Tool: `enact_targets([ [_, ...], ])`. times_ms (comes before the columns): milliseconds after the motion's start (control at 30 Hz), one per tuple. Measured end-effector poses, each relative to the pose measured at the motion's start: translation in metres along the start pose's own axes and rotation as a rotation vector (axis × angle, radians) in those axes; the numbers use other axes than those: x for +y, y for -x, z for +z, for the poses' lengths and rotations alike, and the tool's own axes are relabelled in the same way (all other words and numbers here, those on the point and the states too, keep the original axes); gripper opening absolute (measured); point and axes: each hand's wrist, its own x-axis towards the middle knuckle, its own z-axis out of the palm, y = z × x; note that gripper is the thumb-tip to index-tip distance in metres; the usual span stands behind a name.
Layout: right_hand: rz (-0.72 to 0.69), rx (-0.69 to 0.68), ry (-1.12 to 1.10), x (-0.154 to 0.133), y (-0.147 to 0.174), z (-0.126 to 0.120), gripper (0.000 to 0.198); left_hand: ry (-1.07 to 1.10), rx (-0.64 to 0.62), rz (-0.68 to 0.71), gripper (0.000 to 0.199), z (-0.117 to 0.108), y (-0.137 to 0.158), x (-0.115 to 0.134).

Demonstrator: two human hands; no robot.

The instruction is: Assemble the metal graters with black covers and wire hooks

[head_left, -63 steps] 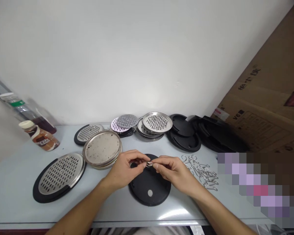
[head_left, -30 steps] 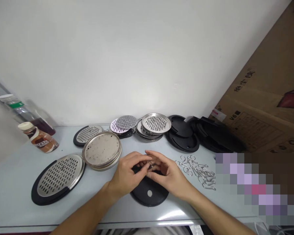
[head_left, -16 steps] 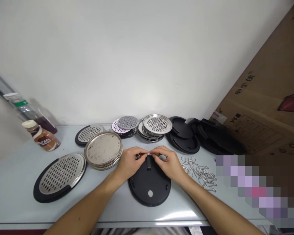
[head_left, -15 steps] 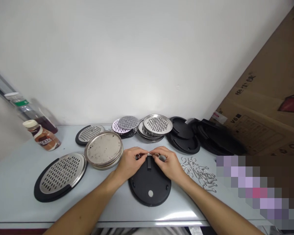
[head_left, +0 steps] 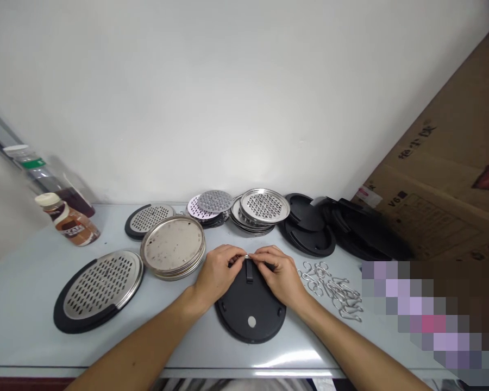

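A round black plastic disc [head_left: 250, 304] lies on the table in front of me, with a raised tab near its top edge and a pale round dot low on it. My left hand [head_left: 224, 270] and my right hand [head_left: 280, 271] meet at that top edge, fingertips pinched. Between them is a small bent metal wire hook [head_left: 248, 257], mostly covered by the fingers. To the right of my right hand lies a loose pile of similar wire hooks [head_left: 338, 293].
Left of the disc are a stack of round metal plates [head_left: 171, 244] and a black-rimmed grater [head_left: 101, 285]. Grater plates [head_left: 264, 206] and black discs [head_left: 309, 222] stand by the wall. Two bottles [head_left: 71, 220] are at far left; a cardboard box [head_left: 444, 179] leans at right.
My right fingers have closed in, and the wire loop that showed beside them is now hidden. The whole view has shifted slightly; the disc stays in place.
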Motion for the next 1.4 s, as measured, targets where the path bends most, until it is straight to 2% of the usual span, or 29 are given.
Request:
enact_targets([
  [233, 0.001, 0.002, 0.002, -0.003, 0.001, 0.0, 0.035, 0.001, -0.009, 0.054, 0.018, -0.001, 0.001, -0.002],
  [367, 0.002, -0.009, 0.016, -0.005, 0.001, 0.0, 0.037, -0.037, -0.084, 0.103, 0.029, -0.008, 0.007, 0.005],
  [567, 0.011, -0.01, 0.021, -0.008, 0.0, 0.001, 0.037, -0.125, -0.117, 0.053, 0.03, -0.01, 0.015, 0.014],
  [700, 0.018, -0.005, 0.027, -0.008, 0.001, 0.003, 0.035, -0.154, -0.123, 0.071, 0.031, -0.007, 0.017, 0.015],
  [1200, 0.03, 0.062, 0.081, -0.007, 0.002, 0.004, 0.024, -0.092, -0.187, 0.106, 0.036, -0.004, 0.016, 0.012],
  [1400, 0.121, 0.013, 0.142, -0.01, 0.0, -0.001, 0.021, -0.043, -0.183, 0.063, 0.039, -0.007, 0.015, 0.015],
])
